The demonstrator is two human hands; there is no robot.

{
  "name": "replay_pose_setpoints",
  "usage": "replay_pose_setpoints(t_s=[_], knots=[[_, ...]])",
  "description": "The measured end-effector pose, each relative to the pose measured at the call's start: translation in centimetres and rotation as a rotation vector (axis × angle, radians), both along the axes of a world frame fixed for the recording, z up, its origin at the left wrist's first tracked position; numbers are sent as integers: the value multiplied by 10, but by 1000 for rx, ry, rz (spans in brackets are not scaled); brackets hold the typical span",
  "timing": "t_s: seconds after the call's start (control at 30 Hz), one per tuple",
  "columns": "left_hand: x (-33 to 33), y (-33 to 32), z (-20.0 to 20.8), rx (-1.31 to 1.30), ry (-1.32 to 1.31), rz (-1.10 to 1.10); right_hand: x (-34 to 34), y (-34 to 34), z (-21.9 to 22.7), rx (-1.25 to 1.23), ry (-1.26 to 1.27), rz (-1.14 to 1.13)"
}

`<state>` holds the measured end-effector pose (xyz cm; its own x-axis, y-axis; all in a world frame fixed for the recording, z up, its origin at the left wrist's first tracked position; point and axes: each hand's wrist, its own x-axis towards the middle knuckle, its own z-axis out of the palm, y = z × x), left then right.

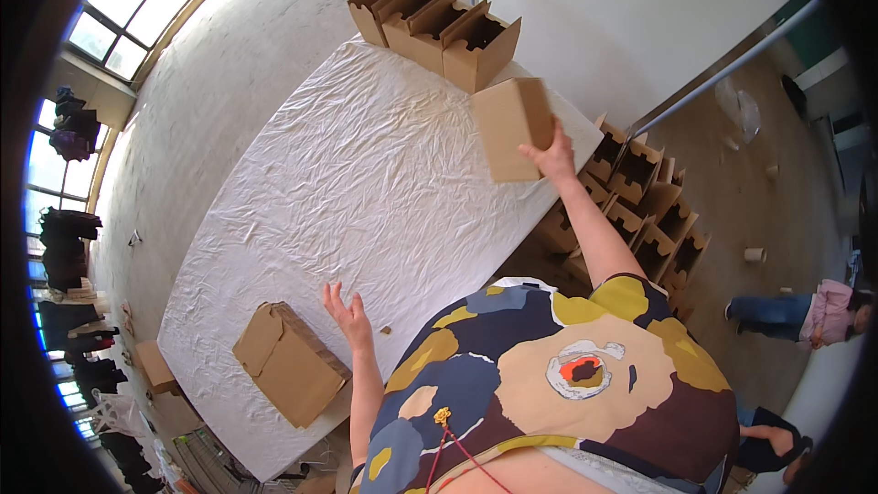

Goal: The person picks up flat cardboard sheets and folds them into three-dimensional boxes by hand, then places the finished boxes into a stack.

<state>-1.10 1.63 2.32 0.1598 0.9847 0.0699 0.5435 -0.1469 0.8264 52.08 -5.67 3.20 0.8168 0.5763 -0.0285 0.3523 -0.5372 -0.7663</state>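
A brown cardboard box (pixel 501 135) stands at the far right of the white-covered table (pixel 302 183), close to the row of boxes. My right hand (pixel 551 157) grips it at its near right edge, thumb on one face and fingers round the side. My left hand (pixel 347 316) is raised over the near part of the table, empty, with its fingers apart. To the left of that hand lies a stack of flat, folded cardboard (pixel 291 368). A small brown scrap (pixel 385 330) rests on the cloth to its right.
Several open-topped cardboard boxes (pixel 439 29) stand in a row at the table's far edge. More open boxes (pixel 640 210) are piled beyond the right edge, next to a metal pole (pixel 732 59). Two other people (pixel 791 311) are off to the right.
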Motion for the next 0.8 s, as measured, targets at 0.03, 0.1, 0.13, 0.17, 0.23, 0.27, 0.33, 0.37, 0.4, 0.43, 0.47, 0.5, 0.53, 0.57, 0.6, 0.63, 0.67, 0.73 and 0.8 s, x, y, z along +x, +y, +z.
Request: replay_pose_setpoints(t_s=[0.03,0.1,0.13,0.17,0.23,0.27,0.33,0.37,0.4,0.43,0.47,0.5,0.53,0.57,0.6,0.63,0.67,0.73,0.8], knots=[[0,-6,-2,-16,9,18,11,7,6,-37,47,-89],[4,-18,-4,-47,23,47,38,22,11,-87,142,-238],[5,-22,-4,-53,17,66,47,33,15,-101,192,-292],[6,-26,-5,-59,10,86,56,43,19,-148,249,-346],[11,-32,-3,-76,5,127,70,64,21,-169,267,-426],[12,-34,-1,-87,6,149,77,76,22,-180,276,-465],[14,-40,2,-100,2,181,94,95,12,-125,285,-464],[15,-41,1,-100,-4,190,99,105,9,-103,281,-452],[15,-42,1,-100,-11,196,106,114,6,-80,277,-442],[14,-46,-2,-88,22,204,111,125,0,-110,266,-358],[12,-49,-4,-76,54,209,113,129,-7,-4,293,-255],[14,-51,-4,-64,87,213,113,135,-11,-7,267,-229],[17,-54,-3,-101,62,236,113,140,-15,-11,240,-204],[20,-57,-3,-136,36,259,113,143,-18,15,234,-207],[21,-61,-1,-171,10,287,113,147,-23,26,244,-221],[21,-64,-1,-177,11,286,111,151,-29,35,254,-233],[22,-67,-1,-184,11,290,112,156,-33,80,317,-211],[18,-79,-1,-206,19,303,114,167,-49,291,645,-2],[11,-76,-5,-226,61,327,78,199,-68,333,842,172]])
